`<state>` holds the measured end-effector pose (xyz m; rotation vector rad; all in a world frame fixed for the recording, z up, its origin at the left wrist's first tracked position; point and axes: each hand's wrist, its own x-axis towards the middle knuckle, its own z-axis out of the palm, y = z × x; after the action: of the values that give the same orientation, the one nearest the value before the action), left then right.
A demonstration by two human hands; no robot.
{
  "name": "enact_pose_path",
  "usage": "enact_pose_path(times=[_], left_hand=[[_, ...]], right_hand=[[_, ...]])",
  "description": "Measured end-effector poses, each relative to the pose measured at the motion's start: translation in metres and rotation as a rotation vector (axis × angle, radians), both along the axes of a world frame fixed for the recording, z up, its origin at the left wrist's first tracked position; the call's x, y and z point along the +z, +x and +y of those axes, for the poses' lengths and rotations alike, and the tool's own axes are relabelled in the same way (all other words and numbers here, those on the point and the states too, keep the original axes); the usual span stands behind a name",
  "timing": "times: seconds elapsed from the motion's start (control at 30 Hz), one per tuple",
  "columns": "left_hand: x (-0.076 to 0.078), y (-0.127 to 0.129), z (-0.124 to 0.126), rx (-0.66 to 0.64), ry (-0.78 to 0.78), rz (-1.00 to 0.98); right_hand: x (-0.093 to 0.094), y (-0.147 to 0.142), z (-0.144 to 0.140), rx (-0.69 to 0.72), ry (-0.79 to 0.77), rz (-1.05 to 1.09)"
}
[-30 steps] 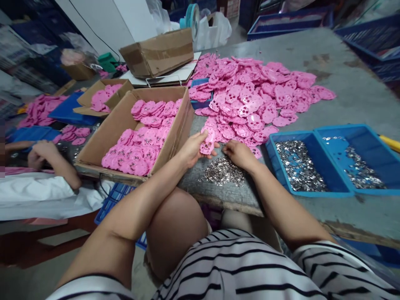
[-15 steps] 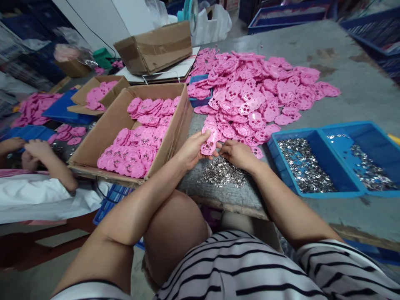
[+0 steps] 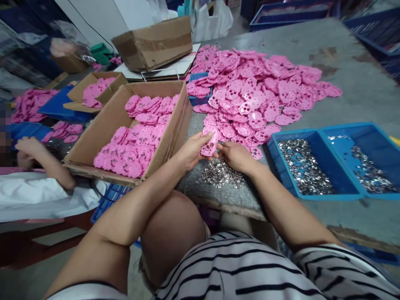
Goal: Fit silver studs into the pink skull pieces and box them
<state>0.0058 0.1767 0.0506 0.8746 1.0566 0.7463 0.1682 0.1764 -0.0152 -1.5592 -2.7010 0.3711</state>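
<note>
Since a second ago the right hand (image 3: 238,156) has lifted off the table (image 3: 350,96) and closed in on the pink plastic piece (image 3: 208,141), fingertips now pinched at its lower edge. The left hand (image 3: 193,151) grips that piece above the small heap of metal parts (image 3: 221,175). Left of it stands the cardboard box (image 3: 103,129) of pink pieces; right, the blue trays (image 3: 328,162). Beyond lies the pink pile (image 3: 259,91).

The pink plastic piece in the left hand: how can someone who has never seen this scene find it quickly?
Start at the large open cardboard box of pink pieces. Just right of it, above a small loose heap of shiny metal bits, the left hand holds one pink plastic piece with round holes. Only this piece is lifted off the table.
</note>
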Motion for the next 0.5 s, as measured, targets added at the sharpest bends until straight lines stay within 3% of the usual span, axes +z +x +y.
enact_pose_path(times=[0.23,0.5], left_hand=[[-0.003,-0.001,0.001,-0.006,0.006,0.002],[-0.004,-0.002,0.001,-0.010,0.014,-0.020]], right_hand=[[-0.001,-0.004,-0.003,-0.112,0.016,-0.007],[-0.009,0.007,0.001,-0.063,0.029,0.120]])
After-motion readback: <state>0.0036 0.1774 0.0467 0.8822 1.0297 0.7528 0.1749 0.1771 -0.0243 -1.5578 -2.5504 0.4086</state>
